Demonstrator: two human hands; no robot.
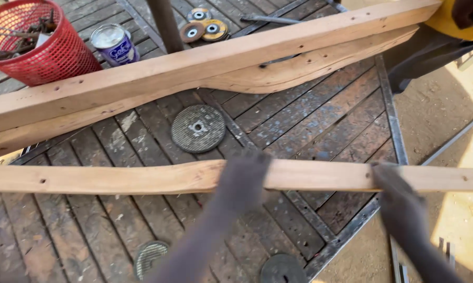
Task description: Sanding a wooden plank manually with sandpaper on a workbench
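Observation:
A long pale wooden plank [116, 178] with a gentle curve lies across the slatted workbench [310, 110], running from the left edge to the right edge. My left hand [247, 175] rests on its middle and my right hand [391, 181] on its right part; both are blurred and grey, apparently gloved. Whether the fingers wrap the plank I cannot tell. Behind it lie two more curved wooden pieces [194, 68], stacked side by side and slanting up to the right.
A grey grinding disc [198, 128] lies between the planks; more discs [205, 29] sit at the back and two [282, 268] near the front. A red mesh basket [34, 39] and a tin can [113, 44] stand back left. Another person [441, 36] stands at top right. Sandy ground lies right.

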